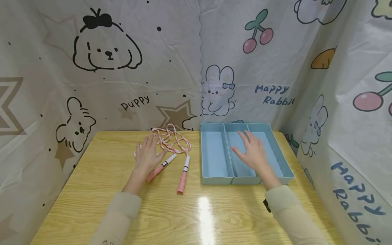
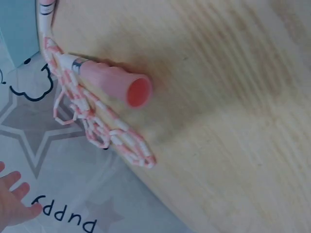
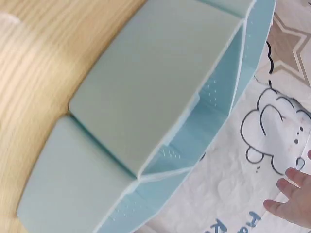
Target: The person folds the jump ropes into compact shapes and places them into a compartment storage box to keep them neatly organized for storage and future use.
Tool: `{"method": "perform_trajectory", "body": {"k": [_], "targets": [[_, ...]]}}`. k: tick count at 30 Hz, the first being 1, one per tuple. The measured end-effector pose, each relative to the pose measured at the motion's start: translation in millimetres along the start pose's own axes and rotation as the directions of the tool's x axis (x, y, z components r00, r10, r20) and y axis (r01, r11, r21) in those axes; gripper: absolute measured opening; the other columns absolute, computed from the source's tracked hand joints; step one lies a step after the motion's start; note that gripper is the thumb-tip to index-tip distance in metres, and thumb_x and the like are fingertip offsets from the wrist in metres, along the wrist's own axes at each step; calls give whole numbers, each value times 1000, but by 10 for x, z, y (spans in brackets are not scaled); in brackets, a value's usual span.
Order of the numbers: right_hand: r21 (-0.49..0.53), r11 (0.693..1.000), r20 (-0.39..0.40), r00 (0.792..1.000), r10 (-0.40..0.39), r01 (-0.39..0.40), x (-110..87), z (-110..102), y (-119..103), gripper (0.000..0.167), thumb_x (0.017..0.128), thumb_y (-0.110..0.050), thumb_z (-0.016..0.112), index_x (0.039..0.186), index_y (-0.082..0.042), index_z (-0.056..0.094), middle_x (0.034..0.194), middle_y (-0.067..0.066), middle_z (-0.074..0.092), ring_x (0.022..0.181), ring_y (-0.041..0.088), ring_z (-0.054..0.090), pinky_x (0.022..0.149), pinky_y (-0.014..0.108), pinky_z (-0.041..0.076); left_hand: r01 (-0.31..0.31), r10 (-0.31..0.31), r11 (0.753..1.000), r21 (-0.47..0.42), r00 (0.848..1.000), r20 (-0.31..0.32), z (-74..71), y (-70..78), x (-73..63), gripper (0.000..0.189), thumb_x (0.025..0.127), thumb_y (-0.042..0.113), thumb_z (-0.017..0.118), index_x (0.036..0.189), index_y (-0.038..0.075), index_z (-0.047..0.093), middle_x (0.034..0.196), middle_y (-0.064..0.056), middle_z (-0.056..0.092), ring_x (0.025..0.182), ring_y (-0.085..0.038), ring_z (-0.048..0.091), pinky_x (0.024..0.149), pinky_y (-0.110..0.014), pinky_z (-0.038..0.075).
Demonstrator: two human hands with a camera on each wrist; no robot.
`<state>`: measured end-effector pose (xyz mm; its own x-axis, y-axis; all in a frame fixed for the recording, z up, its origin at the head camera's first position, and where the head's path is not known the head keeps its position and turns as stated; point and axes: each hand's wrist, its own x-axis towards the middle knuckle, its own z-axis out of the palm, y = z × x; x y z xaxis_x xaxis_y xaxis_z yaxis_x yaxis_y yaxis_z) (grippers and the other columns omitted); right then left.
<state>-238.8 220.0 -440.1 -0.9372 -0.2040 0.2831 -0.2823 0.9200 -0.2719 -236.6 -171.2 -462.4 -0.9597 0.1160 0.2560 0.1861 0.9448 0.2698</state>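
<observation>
Rope (image 2: 80,101) lies left of the tray (image 1: 216,181) on the table (image 1: 165,217). Our left hand (image 1: 148,155) hovers near the rope, our right hand (image 1: 252,152) above the tray, fingers spread on both. We judge this a reach; lifting calls for pinching a handle (image 1: 183,176).

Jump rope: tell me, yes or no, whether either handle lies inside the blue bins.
No, the left handle and right handle lie on the table, outside the blue bins.
</observation>
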Motion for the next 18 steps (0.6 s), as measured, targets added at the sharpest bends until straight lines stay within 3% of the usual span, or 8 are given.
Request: {"method": "perform_trajectory", "body": {"k": [5, 12, 18], "targets": [[57, 997, -115, 992, -51, 58, -41, 152, -136, 61, 85, -40, 59, 135, -9, 40, 126, 20, 45, 112, 39, 45, 91, 54, 37, -11, 11, 1000, -13, 998, -54, 83, -50, -77, 67, 87, 47, 51, 136, 4, 35, 135, -20, 41, 125, -37, 34, 101, -57, 22], [143, 985, -157, 985, -69, 92, -63, 359, -361, 55, 87, -37, 58, 130, -6, 45, 120, 18, 49, 111, 35, 47, 91, 52, 39, -17, 16, 1000, -14, 996, -84, 220, -118, -209, 60, 87, 42, 53, 127, 0, 43, 123, -21, 49, 113, -39, 43, 92, -54, 33], [160, 968, -246, 958, -148, 191, -84, 560, -584, 48, 85, -29, 61, 123, -2, 51, 111, 17, 55, 103, 34, 53, 85, 49, 43, -8, 7, 1000, -25, 997, -75, 342, -174, -315, 54, 86, 36, 57, 123, -1, 45, 115, -20, 52, 105, -36, 45, 90, -50, 34]]}}
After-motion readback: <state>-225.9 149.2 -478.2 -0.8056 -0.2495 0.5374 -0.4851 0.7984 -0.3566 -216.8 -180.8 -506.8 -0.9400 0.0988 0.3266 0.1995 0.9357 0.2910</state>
